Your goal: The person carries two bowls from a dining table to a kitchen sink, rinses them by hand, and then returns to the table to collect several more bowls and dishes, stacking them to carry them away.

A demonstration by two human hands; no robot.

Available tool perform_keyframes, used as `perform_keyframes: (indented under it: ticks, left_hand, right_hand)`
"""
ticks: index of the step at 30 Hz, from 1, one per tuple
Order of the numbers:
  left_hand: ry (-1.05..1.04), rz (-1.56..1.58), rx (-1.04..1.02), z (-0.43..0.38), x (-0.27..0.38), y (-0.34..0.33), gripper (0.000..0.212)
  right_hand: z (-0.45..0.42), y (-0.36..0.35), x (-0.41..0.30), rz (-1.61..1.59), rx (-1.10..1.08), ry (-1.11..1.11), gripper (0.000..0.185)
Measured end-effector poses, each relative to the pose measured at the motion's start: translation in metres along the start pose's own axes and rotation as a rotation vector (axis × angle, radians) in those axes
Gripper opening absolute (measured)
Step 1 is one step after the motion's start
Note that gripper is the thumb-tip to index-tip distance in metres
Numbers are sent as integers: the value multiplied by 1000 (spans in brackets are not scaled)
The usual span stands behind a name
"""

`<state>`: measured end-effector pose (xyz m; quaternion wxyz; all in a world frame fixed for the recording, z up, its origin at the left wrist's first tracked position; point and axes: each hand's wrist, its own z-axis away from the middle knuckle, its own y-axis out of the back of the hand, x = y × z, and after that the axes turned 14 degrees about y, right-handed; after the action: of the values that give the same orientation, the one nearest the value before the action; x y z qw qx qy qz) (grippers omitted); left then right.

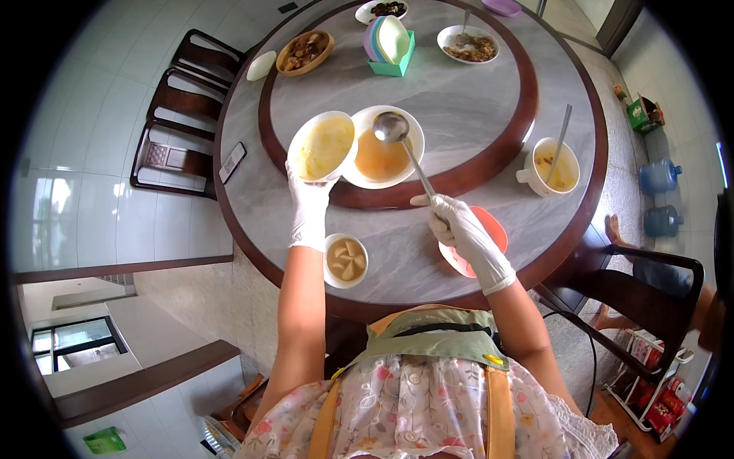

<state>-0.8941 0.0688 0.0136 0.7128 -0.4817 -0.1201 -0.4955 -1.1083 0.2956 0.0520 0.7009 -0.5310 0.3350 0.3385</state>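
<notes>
My gloved left hand [310, 198] holds a white bowl [323, 146], tilted, with yellowish residue or liquid inside. It is beside or over the left rim of a larger white bowl [383, 155] of orange-brown soup, which sits on the round table's raised turntable. In my gloved right hand [453, 221] is the handle of a steel ladle [391, 127], its round head above the larger bowl. Below my left hand stands a small white bowl with pale pieces in brown liquid [346, 261]. An orange-and-white dish [487, 229] lies partly hidden behind my right hand.
A white mug with chopsticks [555, 166] stands at the right, a phone [232, 163] at the left edge. Further back are a wooden bowl of food [304, 53], stacked coloured plates in a green holder [394, 43] and a food plate [468, 45]. A person's bare foot [613, 229] shows at right.
</notes>
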Motion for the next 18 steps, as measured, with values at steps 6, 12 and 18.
perform_keyframes:
  ticks: [6, 12, 18]
  left_hand:
    - [140, 59, -158, 29, -5, 22, 61]
    - [306, 58, -214, 95, -44, 47, 59]
    - [363, -19, -75, 139, -134, 83, 50]
  right_hand:
    - [-60, 21, 36, 675, 124, 262, 25]
    - [-71, 8, 14, 868, 6, 182, 26]
    - [-44, 79, 1, 737, 457, 360, 24]
